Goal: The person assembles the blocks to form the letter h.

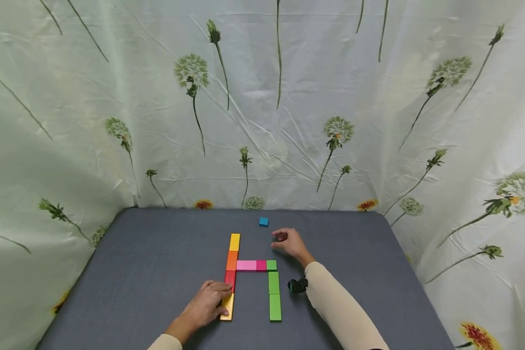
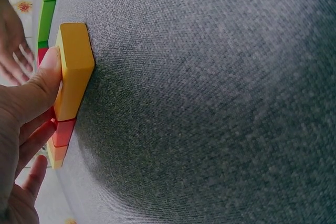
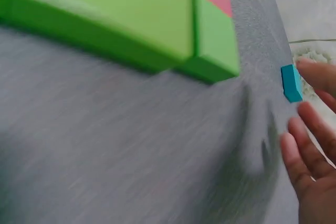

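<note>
Left hand steadying the yellow block, right hand reaching toward the blue cube

The left hand rests on the near yellow block, at the near end of the left column of coloured blocks on the grey table; its thumb presses flat against the block's side, the other fingers lying over the red block just beyond it. The right hand hovers past the far end of the green column, fingers loosely spread and holding nothing, near but apart from the small blue cube. The blocks look rigid, light and smooth-painted, likely to slide on the cloth when nudged, so the cube is best pinched on two opposite faces.
</note>
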